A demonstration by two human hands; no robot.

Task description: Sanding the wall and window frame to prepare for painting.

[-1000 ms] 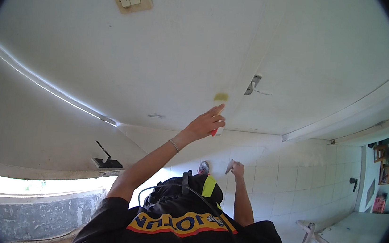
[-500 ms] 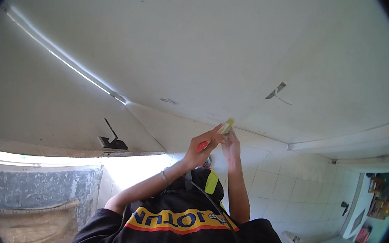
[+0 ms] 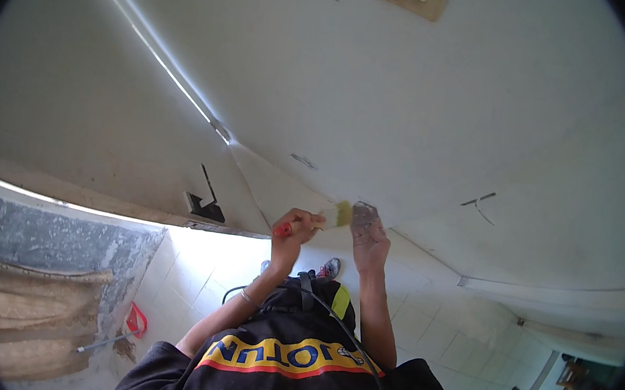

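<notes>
Head view: hands [image 3: 331, 231] lower now, paintbrush [image 3: 317, 222] too.

My left hand [image 3: 295, 233] now holds the paintbrush [image 3: 319, 221] lower, bristles beside my right hand [image 3: 368, 235], no longer stretched to the ceiling.

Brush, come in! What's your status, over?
Left hand shut on brush, red handle. Bristles at ceiling edge. Right hand up beside them, grip unclear. Nothing in the way.
</notes>
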